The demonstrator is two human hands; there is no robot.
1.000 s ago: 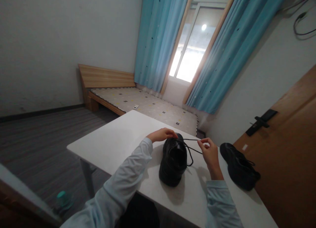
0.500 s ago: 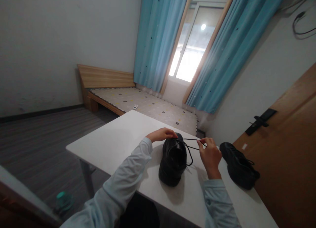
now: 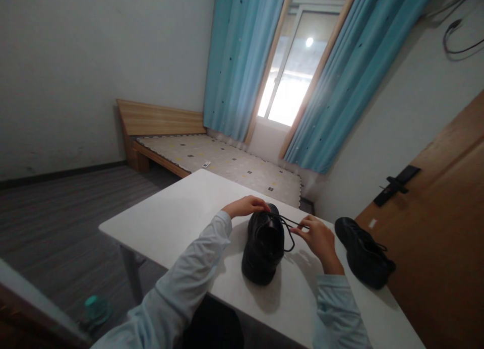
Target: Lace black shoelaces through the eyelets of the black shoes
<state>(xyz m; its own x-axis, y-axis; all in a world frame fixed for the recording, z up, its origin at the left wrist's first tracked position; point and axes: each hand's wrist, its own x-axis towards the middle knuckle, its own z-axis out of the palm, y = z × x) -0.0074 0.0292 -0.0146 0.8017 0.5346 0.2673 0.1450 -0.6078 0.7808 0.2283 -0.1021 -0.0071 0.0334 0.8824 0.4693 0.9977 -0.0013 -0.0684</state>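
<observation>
A black shoe point(image 3: 262, 253) stands upright on the white table, its heel towards me. My left hand point(image 3: 247, 206) grips the shoe at its left side, fingers curled over the front near the lacing; the fingertips are partly hidden. From the lacing, a black shoelace point(image 3: 288, 220) stretches to the right. My right hand point(image 3: 318, 238) is closed on that lace, thumb and fingers pinching it to the right of the shoe. A loop of lace hangs beside the shoe's right side. Farther right, a second black shoe point(image 3: 365, 255) rests on the table, touched by neither hand.
The white table point(image 3: 170, 218) reaches under both shoes. Behind it is a bed point(image 3: 227, 157) with a small white object point(image 3: 206, 164) on it. A wooden door point(image 3: 434, 213) is close on the right. A green-topped container point(image 3: 94, 306) sits low at left.
My right hand has moved slightly in towards the shoe and a little down, its fingers shifting along the lace. My left hand stays at the front of the shoe.
</observation>
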